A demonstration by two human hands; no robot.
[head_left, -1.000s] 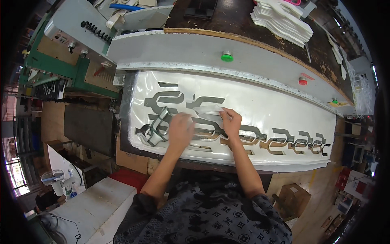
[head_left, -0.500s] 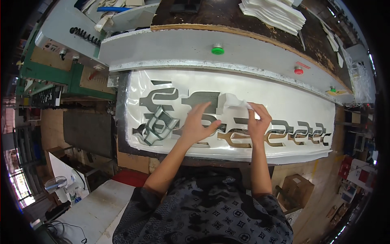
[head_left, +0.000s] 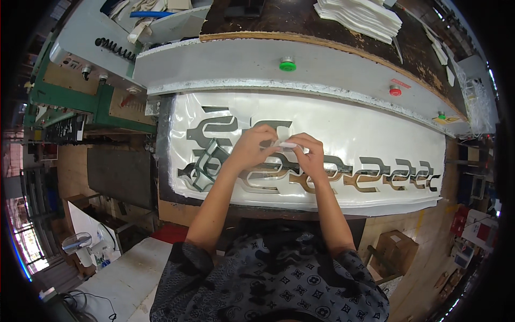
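My left hand (head_left: 253, 147) and my right hand (head_left: 308, 154) meet above the middle of a white sheet (head_left: 343, 121). Their fingertips pinch a small white piece (head_left: 287, 144), which looks folded or rolled; part of it is hidden by the fingers. Fork-shaped cut-outs run in rows through the sheet, and one dark cut-out (head_left: 276, 124) lies just beyond my hands. To the left of my left forearm, a green metal cutting die (head_left: 208, 165) with curved edges rests on the sheet.
A grey machine beam (head_left: 225, 67) with a green button (head_left: 287, 65) and a red button (head_left: 395, 90) spans the far side. Behind it, stacked white pieces (head_left: 359, 19) lie on a dark board (head_left: 289, 19). A cardboard box (head_left: 394, 252) stands on the floor at right.
My right hand has moved left with the white piece. My left hand, open before, has closed on it too. The piece now looks more compact, and the cut-out behind shows a fork outline.
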